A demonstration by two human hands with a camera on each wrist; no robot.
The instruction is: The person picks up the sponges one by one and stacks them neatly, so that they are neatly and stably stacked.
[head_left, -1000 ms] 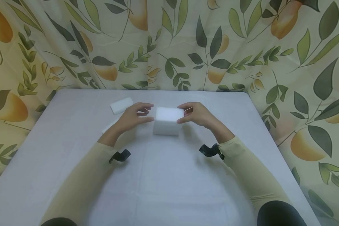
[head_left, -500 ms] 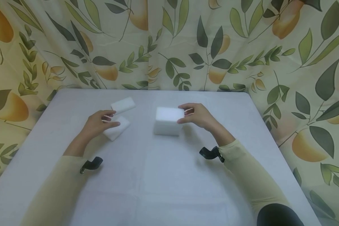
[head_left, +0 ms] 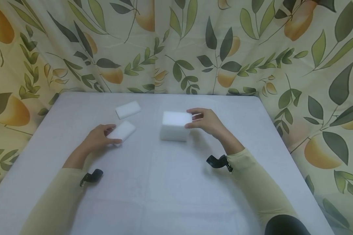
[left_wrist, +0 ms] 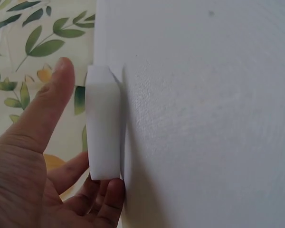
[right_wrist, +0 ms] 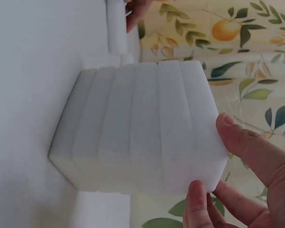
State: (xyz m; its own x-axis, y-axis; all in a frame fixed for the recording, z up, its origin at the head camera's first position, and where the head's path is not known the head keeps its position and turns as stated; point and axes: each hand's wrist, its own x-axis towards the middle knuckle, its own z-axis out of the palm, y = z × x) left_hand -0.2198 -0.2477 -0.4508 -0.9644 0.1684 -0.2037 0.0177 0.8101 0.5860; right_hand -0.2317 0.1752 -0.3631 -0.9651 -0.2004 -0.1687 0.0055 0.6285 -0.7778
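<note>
A stack of several white block-shaped sponges (head_left: pixel 176 125) stands on the table, its layers visible in the right wrist view. My right hand (head_left: pixel 204 121) holds the stack's upper right end, thumb at the near corner and fingers at the far one. Further left, my left hand (head_left: pixel 98 138) spreads around a single flat white sponge (head_left: pixel 123 131). In the left wrist view, the fingers touch one end of this sponge (left_wrist: pixel 103 123), while the thumb stands apart from it. Just behind lies another flat white sponge (head_left: pixel 128 110), untouched.
A white cloth covers the table (head_left: pixel 176 182). Behind and beside it hangs a curtain (head_left: pixel 194 49) printed with leaves and orange fruit. Small black wrist cameras stick out from both sleeves, the left camera (head_left: pixel 92 177) near the tabletop.
My left hand has left the side of the stack, moving left and toward me to the nearer loose sponge. My right hand stays at the stack, almost still.
</note>
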